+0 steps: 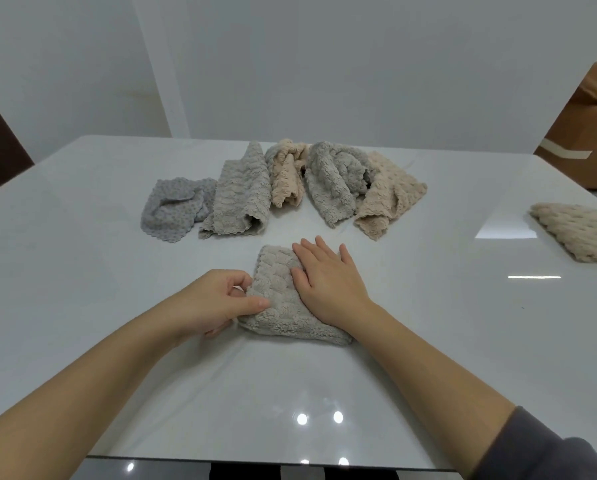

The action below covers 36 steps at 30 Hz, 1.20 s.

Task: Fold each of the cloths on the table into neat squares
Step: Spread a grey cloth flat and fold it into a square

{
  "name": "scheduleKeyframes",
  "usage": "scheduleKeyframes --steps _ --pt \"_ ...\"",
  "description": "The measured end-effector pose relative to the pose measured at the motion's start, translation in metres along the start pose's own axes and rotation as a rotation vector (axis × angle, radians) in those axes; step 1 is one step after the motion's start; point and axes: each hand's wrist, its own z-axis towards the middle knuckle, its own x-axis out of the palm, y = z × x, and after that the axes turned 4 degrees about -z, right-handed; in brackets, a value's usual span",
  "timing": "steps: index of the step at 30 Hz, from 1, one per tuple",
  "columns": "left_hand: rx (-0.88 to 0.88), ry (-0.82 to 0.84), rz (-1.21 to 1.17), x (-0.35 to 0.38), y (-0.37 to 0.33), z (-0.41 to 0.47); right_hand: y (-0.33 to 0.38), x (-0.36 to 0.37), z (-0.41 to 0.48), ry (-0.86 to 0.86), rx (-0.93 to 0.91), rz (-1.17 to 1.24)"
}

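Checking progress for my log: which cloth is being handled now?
The grey-beige cloth nearest the person: the right hand lies flat on it, the left hand pinches its edge. The other cloths lie untouched farther off.

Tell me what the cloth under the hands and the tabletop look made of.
Grey-beige cloth: likely plush microfibre or coral fleece; fuzzy, matte, wavy-ribbed pile. Table: glossy white, perhaps glass or polished stone; it mirrors light spots sharply.

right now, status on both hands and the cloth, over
Left hand pinches edge of folded cloth. Right hand flat on it. Unfolded pile beyond, nothing blocking.
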Motion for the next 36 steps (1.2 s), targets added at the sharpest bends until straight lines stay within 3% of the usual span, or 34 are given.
scheduleKeyframes --steps 8,10,12,13,15,16,18,21,23,27,36 --pt "-0.072 -0.279 0.038 -0.013 0.016 -0.025 0.027 0.006 0.023 0.029 -0.151 0.01" --pt "-0.119 -0.345 0.233 -0.011 0.012 -0.03 0.026 0.007 0.023 0.022 -0.165 0.017" --pt "-0.114 -0.462 0.644 -0.008 0.003 -0.033 0.023 0.005 0.022 0.011 -0.185 0.105" --pt "-0.043 -0.557 0.807 -0.005 -0.005 -0.032 0.021 0.003 0.02 -0.003 -0.183 0.221" --pt "0.223 -0.694 0.849 0.002 -0.022 -0.024 0.016 -0.007 0.016 -0.07 -0.086 0.561" --pt "0.36 -0.692 0.832 0.006 -0.027 -0.015 0.013 -0.015 0.013 -0.115 0.001 0.725" --pt "0.453 -0.543 0.895 0.017 -0.027 0.01 0.004 -0.026 0.007 -0.194 0.168 0.899" --pt "0.294 -0.307 0.978 0.032 -0.004 0.037 -0.016 -0.037 -0.006 -0.225 0.286 0.894" --pt "0.238 -0.284 0.928 0.033 0.009 0.042 -0.028 -0.045 -0.021 -0.141 0.324 0.919" --pt "0.245 -0.299 0.916 0.032 0.011 0.044 -0.031 -0.056 -0.049 0.239 0.31 1.157" --pt "0.234 -0.27 0.906 0.029 0.016 0.048 -0.02 -0.061 -0.051 0.658 -0.014 1.173"
